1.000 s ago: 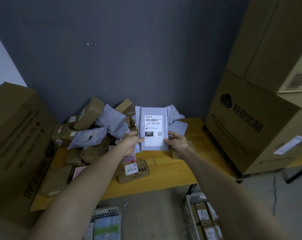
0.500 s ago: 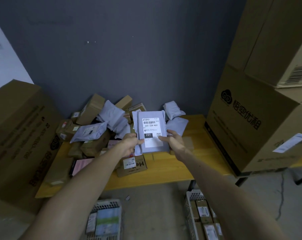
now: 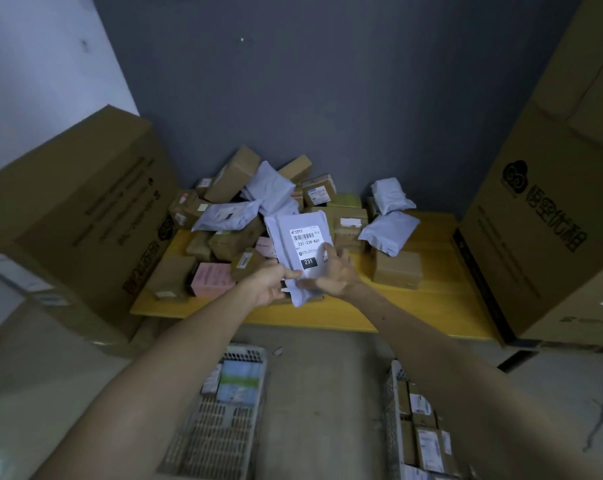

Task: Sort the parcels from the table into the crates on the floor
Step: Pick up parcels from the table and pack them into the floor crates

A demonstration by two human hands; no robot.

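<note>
Left hand (image 3: 270, 282) has its grip clamped on the grey parcel (image 3: 300, 233)'s lower edge. The parcel is up over the table (image 3: 414, 306), label facing us; we reckon that's to read 231 and pick a crate. Right hand (image 3: 331, 275) is blurred with fingers spread, so we can't tell its grip. Left crate (image 3: 217, 427) and right crate (image 3: 391, 393) sit on the floor below.

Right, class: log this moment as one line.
left hand: grips parcel | right hand: touches parcel | label: 231 | crates: on floor

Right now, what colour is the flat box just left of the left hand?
The flat cardboard box is pale pink, clearest in the head view.
</note>
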